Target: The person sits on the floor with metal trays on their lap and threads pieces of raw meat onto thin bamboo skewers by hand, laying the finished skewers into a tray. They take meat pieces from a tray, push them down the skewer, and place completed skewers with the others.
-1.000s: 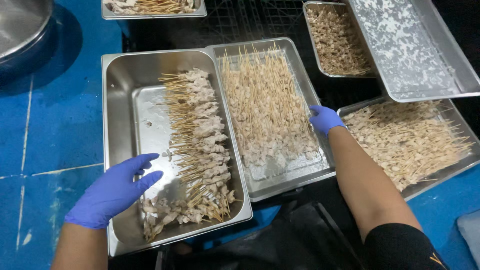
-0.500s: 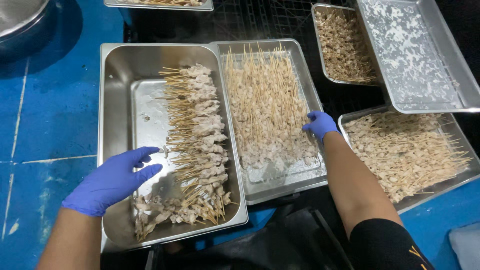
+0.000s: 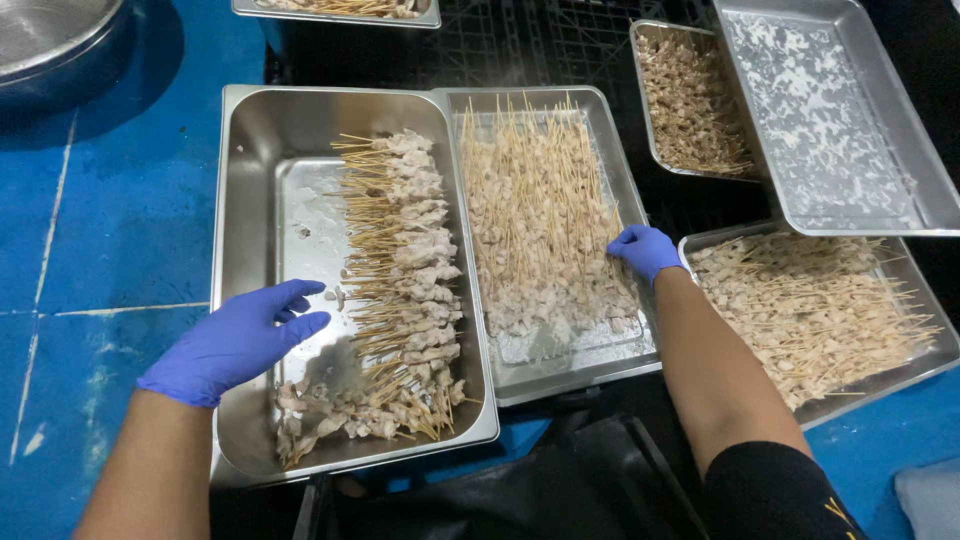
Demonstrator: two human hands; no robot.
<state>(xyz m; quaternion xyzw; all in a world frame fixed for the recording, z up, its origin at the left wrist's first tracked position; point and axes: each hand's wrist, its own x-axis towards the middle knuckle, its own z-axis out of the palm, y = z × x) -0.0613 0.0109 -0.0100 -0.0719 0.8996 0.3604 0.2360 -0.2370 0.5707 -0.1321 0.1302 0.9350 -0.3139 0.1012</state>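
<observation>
Over the near left corner of the deep steel pan (image 3: 250,130), the left hand (image 3: 235,340) in a blue glove is hovering with its fingers loosely spread, holding nothing; whether the palm is resting on the pan's rim is hard to tell. Just beside its fingertips, a tidy column of meat skewers (image 3: 400,260) is running from the far wall of that pan toward the near one, sticks pointing left, with a looser heap lying across the near edge. By my reading, this pan is being filled: roughly half its floor is showing bare steel along the left side.

At the right edge of the shallow middle tray (image 3: 560,365), the right hand (image 3: 645,248), also gloved, is curling its fingers down onto the piled skewers (image 3: 535,220) there; whether it is pinching 1, several or none is impossible to make out, since the fingertips are buried in the sticks. That tray is looking well stocked, so plenty seems left to move.

A third tray of skewers (image 3: 815,310) is sitting to the right, partly hidden behind the forearm, and an empty frosted tray (image 3: 830,120) is overlapping another filled one at the far right. A further tray and a steel bowl (image 3: 55,45) are cut off along the far edge.
</observation>
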